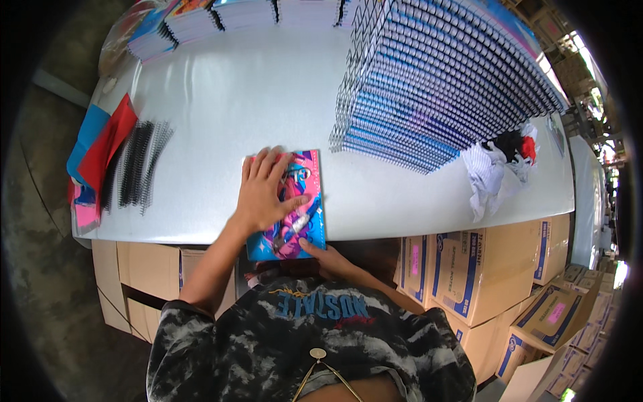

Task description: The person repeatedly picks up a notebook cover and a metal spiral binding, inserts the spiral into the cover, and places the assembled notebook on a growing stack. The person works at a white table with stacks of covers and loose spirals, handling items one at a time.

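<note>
A stack of sheets with a pink and blue printed cover (pixel 318 201) lies at the table's front edge, its near end jutting past the edge. Along its right side runs a row of small pale marks that look like punched holes. My left hand (pixel 262 191) rests flat on the cover's left half, fingers stretched forward and thumb out across it. At the near right corner my right hand (pixel 328 261) grips the stack, thumb on top and the other fingers hidden beneath.
A tall pile of spiral-bound notebooks (pixel 429 87) stands at the right, with crumpled cloths (pixel 487 175) before it. Black spiral coils (pixel 138 164) lie at left beside red and blue sheets (pixel 110 141). More notebooks (pixel 241 17) line the back. Cardboard boxes (pixel 495 261) sit below the table.
</note>
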`<state>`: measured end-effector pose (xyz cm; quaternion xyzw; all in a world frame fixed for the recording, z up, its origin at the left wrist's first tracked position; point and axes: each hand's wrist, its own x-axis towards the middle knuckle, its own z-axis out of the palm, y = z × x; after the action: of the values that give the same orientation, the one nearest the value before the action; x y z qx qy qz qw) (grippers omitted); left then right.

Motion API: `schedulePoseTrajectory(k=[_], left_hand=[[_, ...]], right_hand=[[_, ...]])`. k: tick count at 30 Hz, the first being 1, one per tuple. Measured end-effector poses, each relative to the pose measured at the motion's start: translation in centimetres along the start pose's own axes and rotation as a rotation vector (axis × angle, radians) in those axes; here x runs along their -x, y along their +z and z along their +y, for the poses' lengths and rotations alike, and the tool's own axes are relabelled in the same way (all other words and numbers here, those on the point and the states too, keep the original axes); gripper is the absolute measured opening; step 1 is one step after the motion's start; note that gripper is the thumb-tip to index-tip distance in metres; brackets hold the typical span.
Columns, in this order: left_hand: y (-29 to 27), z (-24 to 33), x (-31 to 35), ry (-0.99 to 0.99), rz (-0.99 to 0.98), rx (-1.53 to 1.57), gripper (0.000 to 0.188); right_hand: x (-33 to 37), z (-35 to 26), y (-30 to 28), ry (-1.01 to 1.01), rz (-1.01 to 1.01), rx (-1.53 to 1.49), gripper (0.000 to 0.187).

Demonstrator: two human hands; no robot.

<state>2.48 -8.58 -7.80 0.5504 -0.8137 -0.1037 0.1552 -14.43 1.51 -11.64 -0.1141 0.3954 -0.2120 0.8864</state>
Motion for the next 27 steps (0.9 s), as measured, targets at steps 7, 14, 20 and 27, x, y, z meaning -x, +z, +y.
schedulePoseTrajectory(k=[7,14,20,27], left_hand=[[1.6,-2.3,-1.8,-0.079,0.110,-0.179,0.045],[1.2,-6.4,-8.6,-0.342,0.218,0.076,0.052],[-4.8,6.8,-0.7,0.614,0.003,0.305,0.056],[-3.6,-2.3,-0.3,-0.056,0.332,0.075,0.069]], right_hand=[[-0.1,0.8,-2.3,-0.324,0.001,0.273,0.042],[4.5,-2.7,-2.1,-0.425,0.147,0.293,0.042],[6.5,-7.4,0.1,-0.741,0.121,0.572,0.029],[9.4,-11.3,3.2,-0.808,0.234,1.206,0.024]])
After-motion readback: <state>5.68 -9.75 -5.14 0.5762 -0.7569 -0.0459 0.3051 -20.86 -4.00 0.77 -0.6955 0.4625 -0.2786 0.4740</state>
